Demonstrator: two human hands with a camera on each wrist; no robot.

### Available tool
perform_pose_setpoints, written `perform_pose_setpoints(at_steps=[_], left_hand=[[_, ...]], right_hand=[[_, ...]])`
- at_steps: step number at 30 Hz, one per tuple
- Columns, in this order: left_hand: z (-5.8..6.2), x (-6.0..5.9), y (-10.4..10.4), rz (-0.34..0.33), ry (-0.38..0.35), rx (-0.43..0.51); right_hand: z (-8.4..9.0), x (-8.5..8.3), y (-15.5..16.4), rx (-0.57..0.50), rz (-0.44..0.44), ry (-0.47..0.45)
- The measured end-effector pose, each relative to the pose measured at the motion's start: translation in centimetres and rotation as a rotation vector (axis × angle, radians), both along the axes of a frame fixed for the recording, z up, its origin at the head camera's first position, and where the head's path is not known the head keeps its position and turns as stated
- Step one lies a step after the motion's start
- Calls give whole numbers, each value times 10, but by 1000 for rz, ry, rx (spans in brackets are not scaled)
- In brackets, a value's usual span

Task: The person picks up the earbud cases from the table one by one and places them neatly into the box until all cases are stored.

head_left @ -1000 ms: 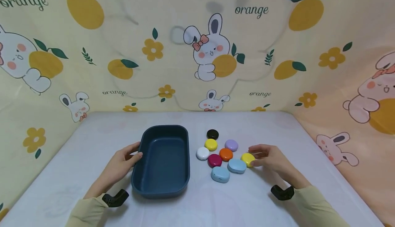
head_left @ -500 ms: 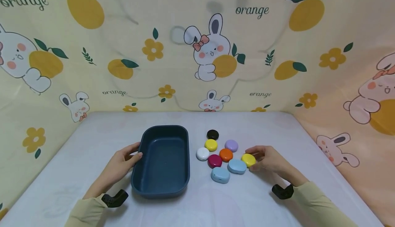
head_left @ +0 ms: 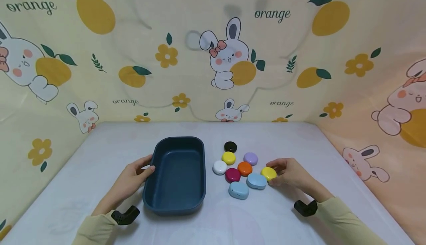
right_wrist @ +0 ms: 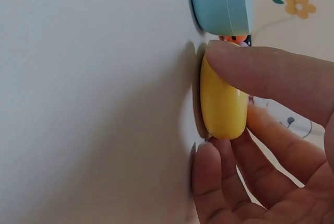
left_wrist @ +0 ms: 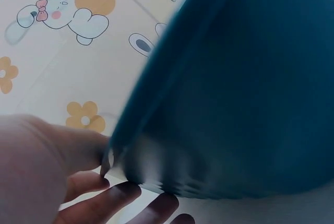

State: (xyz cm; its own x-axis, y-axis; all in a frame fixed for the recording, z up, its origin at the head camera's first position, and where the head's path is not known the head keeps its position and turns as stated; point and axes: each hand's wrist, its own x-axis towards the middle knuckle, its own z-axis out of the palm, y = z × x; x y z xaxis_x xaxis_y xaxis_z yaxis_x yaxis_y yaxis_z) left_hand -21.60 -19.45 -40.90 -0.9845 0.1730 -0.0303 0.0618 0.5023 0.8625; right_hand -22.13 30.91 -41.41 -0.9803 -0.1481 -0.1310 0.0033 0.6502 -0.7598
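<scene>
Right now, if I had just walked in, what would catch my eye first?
Probably the cluster of bright pebble-like cases on the white table, right of the empty dark blue tray. The right hand pinches the yellow case at the cluster's right edge, while the left hand holds the tray's left rim.

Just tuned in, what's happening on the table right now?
A person sits at a white table. The left hand holds the left rim of an empty dark blue bin. The right hand pinches a yellow case that lies on the table, at the right edge of a cluster of small cases. A light blue case lies right beside it. None of the cases are in the bin.
</scene>
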Motion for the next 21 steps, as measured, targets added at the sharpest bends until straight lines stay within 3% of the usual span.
perform_pose_setpoints(at_steps=[13,21], left_hand=[[-2,1,-1,-3,-1,7],[-2,1,0,-1,2,6]], right_hand=[[11,-2,-10,-31,-107,10],[22,-2,-21,-92,-108,63]])
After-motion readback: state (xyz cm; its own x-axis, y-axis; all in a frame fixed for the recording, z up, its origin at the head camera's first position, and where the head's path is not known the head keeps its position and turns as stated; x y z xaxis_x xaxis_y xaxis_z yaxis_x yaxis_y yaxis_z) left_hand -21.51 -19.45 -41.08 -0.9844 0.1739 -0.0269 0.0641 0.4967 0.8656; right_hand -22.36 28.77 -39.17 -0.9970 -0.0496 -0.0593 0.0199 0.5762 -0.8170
